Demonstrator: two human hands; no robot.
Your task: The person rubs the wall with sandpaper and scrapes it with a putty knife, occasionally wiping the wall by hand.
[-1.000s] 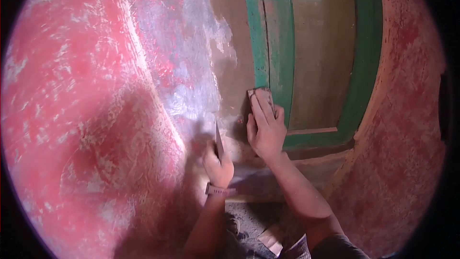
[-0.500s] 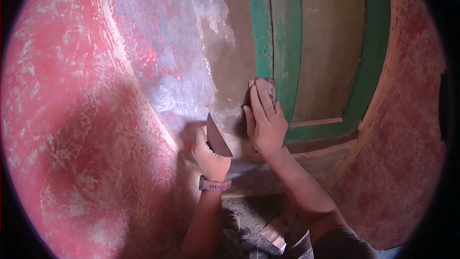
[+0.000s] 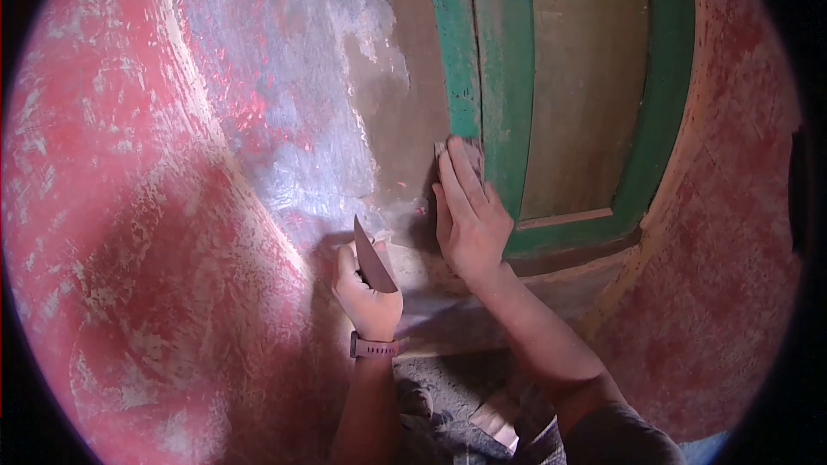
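My right hand [image 3: 472, 228] presses a worn piece of sandpaper [image 3: 473, 153] against the green frame strip [image 3: 463, 112], low beside the brown panel. Its fingers are stretched together over the piece, and the thumb stands off to the left. A stiff reddish-brown folded sheet, which looks like sandpaper [image 3: 373, 263], sticks up out of my left hand [image 3: 370, 303], whose fingers are closed round it. That hand is close to the lower wall, left of my right hand. A watch with a pinkish strap [image 3: 376, 349] sits on the left wrist.
A green door or window frame [image 3: 508, 232] with a brownish pane [image 3: 586, 86] stands at the right. Patchy grey-white wall [image 3: 293, 120] lies left of the brown panel [image 3: 396, 112]. Worn red walls [image 3: 103, 207] curve round both sides. Below my hands is a dusty floor [image 3: 457, 379].
The view has shifted slightly, so the wall and frame sit a little further left. The sheet in my left hand has turned more edge-on. My right hand stays at the green strip.
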